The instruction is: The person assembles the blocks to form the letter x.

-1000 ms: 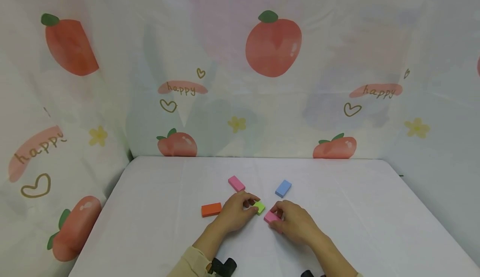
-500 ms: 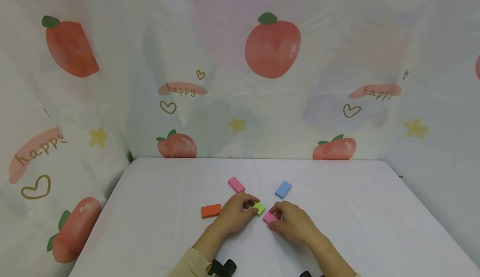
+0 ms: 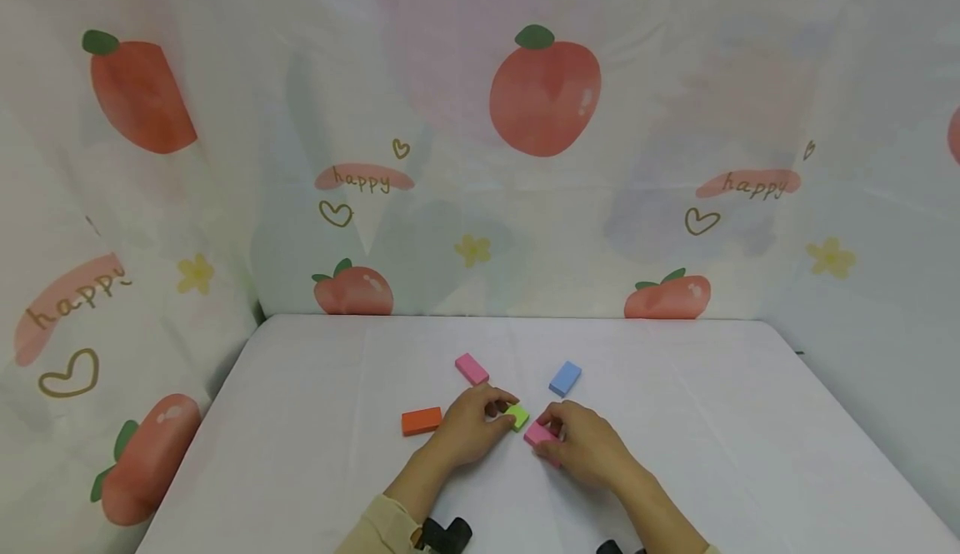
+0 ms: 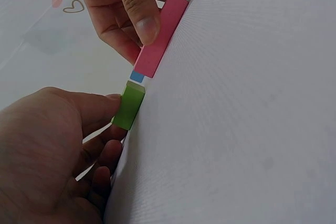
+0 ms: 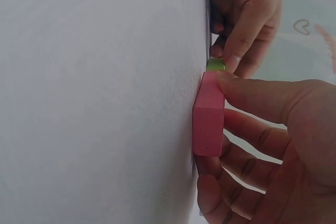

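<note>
Between thumb and fingers, my left hand (image 3: pixel 471 425) pinches a lime-green block (image 3: pixel 518 416) low on the white table. Just to its right, my right hand (image 3: pixel 588 444) grips a pink block (image 3: pixel 542 436) by its sides, thumb on the near side. In the left wrist view the pink block (image 4: pixel 163 38) points its end toward the green block (image 4: pixel 129 106), with a small gap between them. From the right wrist view, the green block (image 5: pixel 216 65) shows only in part behind the pink block (image 5: pixel 209 124).
An orange block (image 3: pixel 422 421) lies left of my left hand. Farther back are another pink block (image 3: pixel 472 368) and a blue block (image 3: pixel 566 379). The white tabletop (image 3: pixel 315 471) meets a printed cloth backdrop (image 3: pixel 435 287) behind.
My right hand has slid the pink block slightly left, closer to the green one. My left hand and the green block have stayed nearly still.
</note>
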`<control>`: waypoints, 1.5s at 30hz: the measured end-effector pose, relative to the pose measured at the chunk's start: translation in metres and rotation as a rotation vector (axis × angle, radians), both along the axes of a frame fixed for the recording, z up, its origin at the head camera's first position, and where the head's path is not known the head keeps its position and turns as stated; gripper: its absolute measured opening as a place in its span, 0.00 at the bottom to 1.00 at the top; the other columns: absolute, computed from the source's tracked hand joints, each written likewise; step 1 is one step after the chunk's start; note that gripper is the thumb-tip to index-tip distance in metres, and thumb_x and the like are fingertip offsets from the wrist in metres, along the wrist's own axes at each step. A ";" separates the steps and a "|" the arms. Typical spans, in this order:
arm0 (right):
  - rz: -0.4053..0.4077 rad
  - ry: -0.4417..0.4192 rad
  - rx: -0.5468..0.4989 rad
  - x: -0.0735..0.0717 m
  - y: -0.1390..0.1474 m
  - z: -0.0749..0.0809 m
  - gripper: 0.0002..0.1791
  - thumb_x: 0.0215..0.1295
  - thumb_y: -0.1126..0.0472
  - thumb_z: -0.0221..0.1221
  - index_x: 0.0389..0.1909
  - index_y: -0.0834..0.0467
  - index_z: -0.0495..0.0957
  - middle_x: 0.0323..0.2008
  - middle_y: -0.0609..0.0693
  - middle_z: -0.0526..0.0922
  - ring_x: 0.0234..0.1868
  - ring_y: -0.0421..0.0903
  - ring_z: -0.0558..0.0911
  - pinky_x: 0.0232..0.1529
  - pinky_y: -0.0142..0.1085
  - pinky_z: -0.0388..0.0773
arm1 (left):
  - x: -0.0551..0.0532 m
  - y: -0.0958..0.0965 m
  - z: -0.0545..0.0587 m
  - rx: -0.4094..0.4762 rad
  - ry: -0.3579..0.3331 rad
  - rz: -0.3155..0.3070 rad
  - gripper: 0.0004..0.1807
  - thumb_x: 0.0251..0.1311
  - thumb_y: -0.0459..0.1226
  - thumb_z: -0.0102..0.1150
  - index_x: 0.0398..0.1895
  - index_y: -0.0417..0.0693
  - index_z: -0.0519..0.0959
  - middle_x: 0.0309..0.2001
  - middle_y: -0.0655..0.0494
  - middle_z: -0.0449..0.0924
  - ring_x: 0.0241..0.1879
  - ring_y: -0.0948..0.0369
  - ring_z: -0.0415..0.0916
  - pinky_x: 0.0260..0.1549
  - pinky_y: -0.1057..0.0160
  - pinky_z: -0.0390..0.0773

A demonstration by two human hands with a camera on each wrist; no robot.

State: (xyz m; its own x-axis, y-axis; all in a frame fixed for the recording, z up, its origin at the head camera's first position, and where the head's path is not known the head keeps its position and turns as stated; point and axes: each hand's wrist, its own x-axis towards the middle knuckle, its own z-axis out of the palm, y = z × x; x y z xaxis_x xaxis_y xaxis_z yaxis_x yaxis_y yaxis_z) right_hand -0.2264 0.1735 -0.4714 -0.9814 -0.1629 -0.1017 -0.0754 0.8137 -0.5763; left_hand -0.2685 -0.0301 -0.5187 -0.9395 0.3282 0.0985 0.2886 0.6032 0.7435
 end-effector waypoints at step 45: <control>-0.002 0.010 -0.009 -0.002 -0.003 -0.002 0.14 0.58 0.57 0.75 0.44 0.49 0.85 0.31 0.42 0.79 0.31 0.42 0.74 0.32 0.37 0.69 | 0.000 -0.001 -0.001 0.014 0.007 -0.027 0.12 0.66 0.43 0.68 0.52 0.63 0.86 0.42 0.69 0.82 0.42 0.69 0.73 0.44 0.67 0.76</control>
